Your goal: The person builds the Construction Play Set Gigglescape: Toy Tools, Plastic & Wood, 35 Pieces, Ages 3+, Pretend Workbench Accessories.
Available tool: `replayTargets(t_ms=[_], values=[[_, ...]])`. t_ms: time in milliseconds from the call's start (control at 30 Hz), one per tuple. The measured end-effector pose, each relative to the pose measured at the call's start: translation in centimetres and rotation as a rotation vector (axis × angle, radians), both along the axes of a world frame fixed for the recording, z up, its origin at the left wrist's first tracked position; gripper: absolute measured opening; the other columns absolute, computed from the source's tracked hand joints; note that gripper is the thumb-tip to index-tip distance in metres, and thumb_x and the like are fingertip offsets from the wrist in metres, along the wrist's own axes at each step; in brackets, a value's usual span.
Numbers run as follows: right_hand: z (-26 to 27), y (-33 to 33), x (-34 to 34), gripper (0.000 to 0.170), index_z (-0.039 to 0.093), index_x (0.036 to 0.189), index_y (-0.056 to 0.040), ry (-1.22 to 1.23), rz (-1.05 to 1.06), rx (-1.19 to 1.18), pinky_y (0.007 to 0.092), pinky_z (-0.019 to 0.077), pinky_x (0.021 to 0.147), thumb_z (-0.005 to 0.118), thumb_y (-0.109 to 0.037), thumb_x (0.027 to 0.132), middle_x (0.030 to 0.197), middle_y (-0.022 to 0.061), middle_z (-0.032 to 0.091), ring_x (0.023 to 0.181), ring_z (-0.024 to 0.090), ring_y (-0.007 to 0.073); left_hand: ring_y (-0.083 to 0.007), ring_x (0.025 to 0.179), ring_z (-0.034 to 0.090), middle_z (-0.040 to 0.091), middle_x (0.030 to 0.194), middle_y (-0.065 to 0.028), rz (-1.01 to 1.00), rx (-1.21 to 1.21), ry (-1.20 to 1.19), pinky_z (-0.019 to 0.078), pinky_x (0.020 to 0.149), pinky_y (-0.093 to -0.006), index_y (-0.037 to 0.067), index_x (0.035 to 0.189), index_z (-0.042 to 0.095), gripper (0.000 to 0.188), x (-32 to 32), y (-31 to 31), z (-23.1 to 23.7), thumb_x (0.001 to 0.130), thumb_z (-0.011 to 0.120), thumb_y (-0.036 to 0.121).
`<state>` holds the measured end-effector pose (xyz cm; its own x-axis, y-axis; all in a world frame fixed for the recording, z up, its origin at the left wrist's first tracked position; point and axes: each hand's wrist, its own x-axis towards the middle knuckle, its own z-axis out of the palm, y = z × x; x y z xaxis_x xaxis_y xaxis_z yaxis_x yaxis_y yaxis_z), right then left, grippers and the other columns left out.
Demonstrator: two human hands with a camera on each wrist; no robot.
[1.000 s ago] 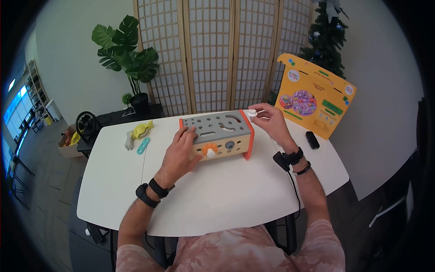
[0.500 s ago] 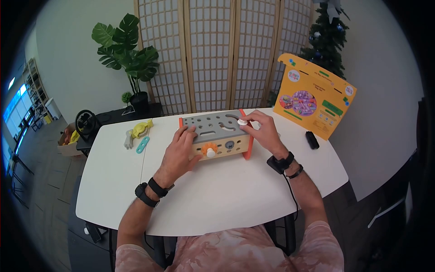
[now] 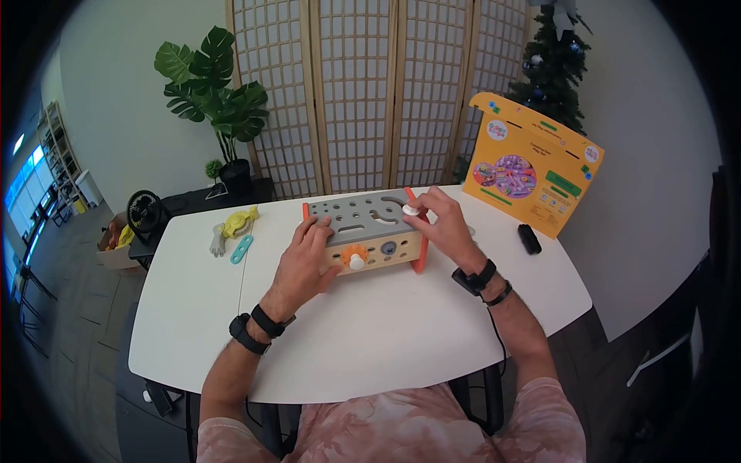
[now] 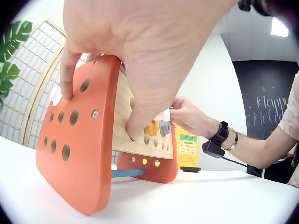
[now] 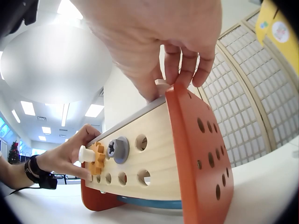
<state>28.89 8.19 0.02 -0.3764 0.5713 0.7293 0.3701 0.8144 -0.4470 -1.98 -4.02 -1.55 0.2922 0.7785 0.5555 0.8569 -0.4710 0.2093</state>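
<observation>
A toy workbench (image 3: 359, 218) with a grey slotted top, pale wooden sides and orange end panels stands on the white table. My left hand (image 3: 299, 258) grips its left end, fingers over the top and thumb (image 4: 135, 126) against the front panel. At the top's right end, my right hand (image 3: 448, 230) pinches a white peg (image 3: 411, 210) between thumb and fingers, right beside the orange end panel (image 5: 205, 149). On the front sit an orange gear (image 5: 97, 158) with a white peg (image 5: 85, 154) through it and a grey bolt (image 5: 118, 149).
Left on the table (image 3: 332, 339) lie a teal strip with holes (image 3: 241, 249), a yellow item (image 3: 238, 221) and a grey item (image 3: 218, 241). At the right are a small black object (image 3: 529, 238) and an upright yellow box (image 3: 532, 166). A folding screen (image 3: 359, 100) stands behind.
My right hand has brought the white peg left from beyond the workbench's right end onto the top's right end. My left hand has kept its place on the workbench.
</observation>
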Motion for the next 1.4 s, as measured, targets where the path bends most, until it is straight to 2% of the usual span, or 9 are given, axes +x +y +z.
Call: replayTargets(t_ms=[167,500,600,767,900,1100,1167,1267,1400], values=[[0.2,-0.6,-0.4,0.026,0.073,0.106,-0.0006,-0.087,-0.093,0.022,0.0354,0.0542,0.071,0.087,-0.014,0.089,0.088,0.0066,0.056,0.075,0.063,0.0211,-0.0424,0.153,0.041,0.052,0.158,-0.0184,0.003,-0.003,0.000,0.0500,0.119,-0.0473,0.000,0.134,0.052,0.071,0.0,0.0,0.0,0.078,0.092,0.014],[1.4,-1.4,-0.5,0.025,0.071,0.106,-0.0001,-0.168,-0.118,0.005,0.0380,0.0556,0.073,0.084,-0.016,0.092,0.091,0.0085,0.058,0.081,0.066,0.0264,-0.0427,0.153,0.040,0.051,0.158,-0.0181,0.000,-0.003,-0.002,0.0497,0.119,-0.0477,0.000,0.135,0.052,0.070,0.0,0.0,0.0,0.078,0.091,0.013],[1.2,-1.8,-0.5,0.023,0.071,0.106,0.0001,-0.203,-0.164,0.011,0.0397,0.0578,0.076,0.083,-0.013,0.091,0.094,0.0091,0.060,0.087,0.068,0.0288,-0.0431,0.153,0.040,0.051,0.158,-0.0183,0.003,-0.013,-0.005,0.0497,0.119,-0.0478,0.000,0.135,0.052,0.070,0.1,-0.1,0.1,0.078,0.091,0.013],[1.0,-2.3,-0.7,0.023,0.072,0.107,-0.0003,-0.162,-0.133,0.185,0.0407,0.0601,0.079,0.077,-0.007,0.086,0.100,0.0094,0.065,0.091,0.069,0.0304,-0.0432,0.153,0.040,0.052,0.158,-0.0183,-0.011,0.006,-0.003,0.0500,0.118,-0.0476,0.000,0.135,0.052,0.070,-0.1,0.0,0.0,0.078,0.091,0.013],[0.6,-1.7,-0.6,0.023,0.072,0.107,0.0002,-0.097,-0.095,0.237,0.0397,0.0602,0.079,0.076,-0.006,0.085,0.100,0.0099,0.068,0.089,0.070,0.0289,-0.0426,0.153,0.040,0.052,0.158,-0.0179,-0.011,0.013,0.003,0.0505,0.118,-0.0475,0.000,0.135,0.052,0.070,-0.1,0.0,0.0,0.078,0.091,0.013],[0.5,-1.3,0.0,0.020,0.072,0.106,0.0009,-0.094,-0.059,0.059,0.0369,0.0580,0.076,0.077,-0.009,0.089,0.099,0.0105,0.069,0.084,0.070,0.0251,-0.0424,0.153,0.040,0.052,0.159,-0.0174,0.001,0.006,0.001,0.0504,0.118,-0.0476,0.000,0.134,0.053,0.069,0.0,-0.1,0.1,0.078,0.091,0.013],[0.6,-1.0,0.0,0.022,0.068,0.101,0.0006,-0.036,-0.010,-0.062,0.0354,0.0550,0.072,0.081,-0.014,0.090,0.092,0.0099,0.065,0.079,0.066,0.0231,-0.0424,0.154,0.040,0.052,0.159,-0.0175,-0.002,0.004,-0.001,0.0504,0.118,-0.0475,0.000,0.134,0.053,0.069,0.0,-0.1,0.0,0.078,0.091,0.013],[0.6,-0.7,0.1,0.029,0.061,0.094,-0.0003,-0.045,-0.066,-0.081,0.0340,0.0520,0.070,0.085,-0.017,0.090,0.085,0.0074,0.058,0.075,0.060,0.0220,-0.0425,0.154,0.040,0.052,0.159,-0.0176,-0.004,0.002,-0.008,0.0502,0.118,-0.0473,0.000,0.134,0.053,0.069,0.0,0.0,-0.1,0.077,0.091,0.013],[0.9,-1.7,0.0,0.037,0.053,0.088,-0.0021,-0.036,-0.057,-0.074,0.0337,0.0496,0.070,0.086,-0.019,0.089,0.086,0.0057,0.053,0.076,0.055,0.0220,-0.0427,0.153,0.040,0.052,0.158,-0.0181,-0.002,-0.001,-0.015,0.0498,0.118,-0.0471,0.000,0.134,0.053,0.070,0.0,0.0,-0.1,0.077,0.091,0.013]])
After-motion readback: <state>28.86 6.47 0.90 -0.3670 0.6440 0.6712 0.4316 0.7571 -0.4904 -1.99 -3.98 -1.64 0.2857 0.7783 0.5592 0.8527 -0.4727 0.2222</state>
